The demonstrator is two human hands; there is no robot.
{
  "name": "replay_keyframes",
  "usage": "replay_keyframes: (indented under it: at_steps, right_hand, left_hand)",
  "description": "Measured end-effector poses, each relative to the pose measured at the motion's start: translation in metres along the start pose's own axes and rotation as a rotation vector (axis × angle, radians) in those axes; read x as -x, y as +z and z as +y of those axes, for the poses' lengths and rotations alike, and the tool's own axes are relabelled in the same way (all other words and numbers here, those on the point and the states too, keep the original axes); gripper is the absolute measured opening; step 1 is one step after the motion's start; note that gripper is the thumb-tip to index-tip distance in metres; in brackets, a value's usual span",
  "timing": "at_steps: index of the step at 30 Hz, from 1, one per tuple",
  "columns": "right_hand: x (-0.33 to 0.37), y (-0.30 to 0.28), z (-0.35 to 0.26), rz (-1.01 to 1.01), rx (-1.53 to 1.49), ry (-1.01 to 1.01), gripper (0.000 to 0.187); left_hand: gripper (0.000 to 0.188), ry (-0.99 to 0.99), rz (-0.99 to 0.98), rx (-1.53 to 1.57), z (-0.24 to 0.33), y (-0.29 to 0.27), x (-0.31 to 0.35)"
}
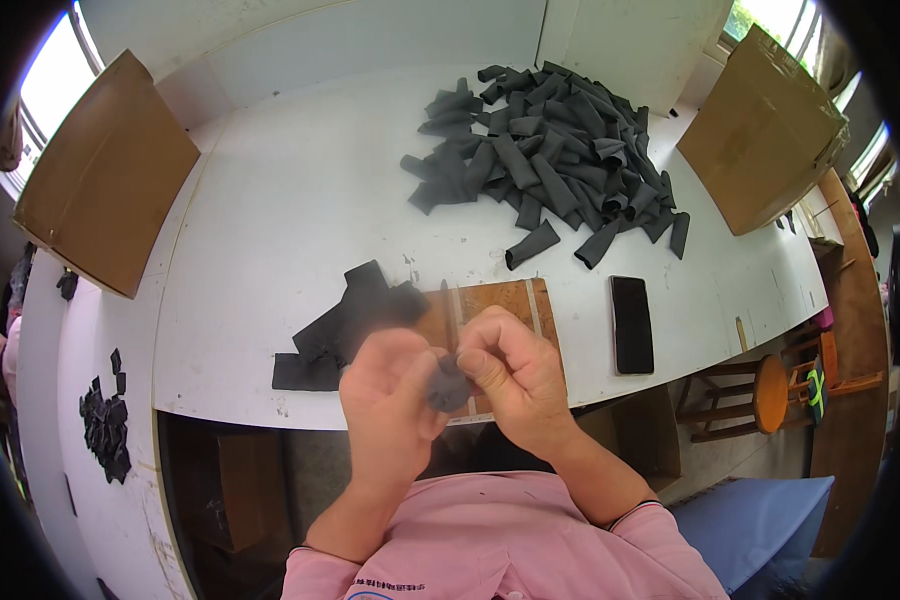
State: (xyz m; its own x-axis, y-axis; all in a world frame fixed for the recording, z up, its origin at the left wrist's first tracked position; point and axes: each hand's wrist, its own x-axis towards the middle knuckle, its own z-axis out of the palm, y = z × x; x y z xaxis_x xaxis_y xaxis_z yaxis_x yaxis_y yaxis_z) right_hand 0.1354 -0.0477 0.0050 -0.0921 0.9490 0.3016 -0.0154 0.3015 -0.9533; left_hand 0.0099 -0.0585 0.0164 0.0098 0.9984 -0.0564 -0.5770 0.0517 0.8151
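Small dark-grey fabric piece looks bunched, rounded; finer detail blurred. It's above the brown rectangular wooden board, left hand and right hand both pinching it.

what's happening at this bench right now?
A person holds a small dark grey fabric piece between the left hand and right hand, at the near edge of a white table. Just beyond the hands is a wooden board. A few flat dark fabric pieces lie left of it; a big loose heap of dark grey fabric tubes sits farther back. A smartphone lies right of the board.
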Motion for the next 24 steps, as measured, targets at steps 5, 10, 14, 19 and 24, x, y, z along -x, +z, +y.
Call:
replay_keyframes:
  at_steps: [5, 10, 14, 19, 24]
  right_hand:
    - [-0.019, -0.005, -0.036, -0.132, -0.118, 0.039, 0.012]
    - [-0.060, -0.016, -0.033, -0.205, -0.247, 0.364, 0.020]
    - [-0.059, -0.018, 0.037, -0.235, -0.439, 0.500, 0.023]
    - [-0.057, -0.019, 0.049, -0.258, -0.447, 0.466, 0.026]
    - [-0.047, -0.019, 0.051, -0.196, -0.470, 0.506, 0.026]
  left_hand:
    - [0.021, -0.474, -0.660, 0.901, 0.021, 0.001, -0.015]
    - [0.032, -0.555, -0.264, 0.930, 0.034, -0.006, -0.049]
    - [0.026, -0.673, -0.290, 0.918, -0.020, -0.049, -0.084]
    - [0.023, -0.702, -0.140, 0.995, -0.027, -0.047, -0.082]
    - [0.022, -0.676, -0.043, 0.845, -0.023, -0.030, -0.061]
